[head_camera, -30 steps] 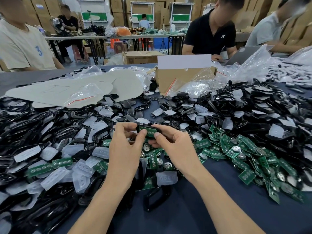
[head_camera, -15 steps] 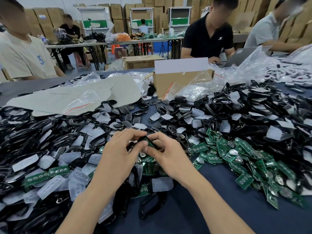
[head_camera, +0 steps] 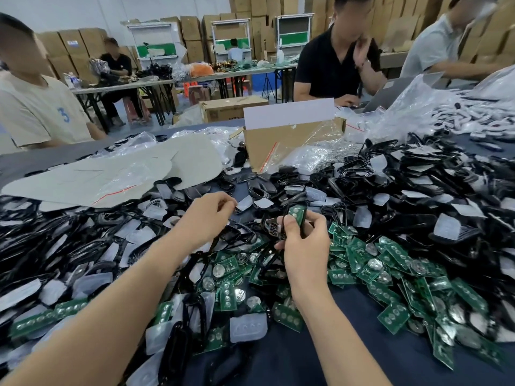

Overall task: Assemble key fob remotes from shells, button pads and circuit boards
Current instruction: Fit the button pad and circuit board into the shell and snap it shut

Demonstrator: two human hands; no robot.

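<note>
My right hand (head_camera: 303,243) holds a black shell half with a green circuit board (head_camera: 297,213) seated in it, tilted upright above the pile. To the left and apart from it, my left hand (head_camera: 204,217) reaches into the heap, its thumb and fingertips pinching a black shell piece (head_camera: 236,209) beside a clear button pad (head_camera: 245,202). Loose green circuit boards (head_camera: 390,263) lie in a heap under and right of my right hand. Black shells (head_camera: 418,196) and clear pads (head_camera: 248,327) cover the dark blue table (head_camera: 320,352).
An open cardboard box (head_camera: 281,140) with plastic bags stands at the back centre. Grey sheets under a clear bag (head_camera: 111,176) lie at the back left. Three people sit across the table; one in a black shirt (head_camera: 334,65) is directly behind the box.
My hands have separated. The left hand let go of the shared shell and moved left and away into the pile. The right hand keeps the shell with the board, now turned upright.
</note>
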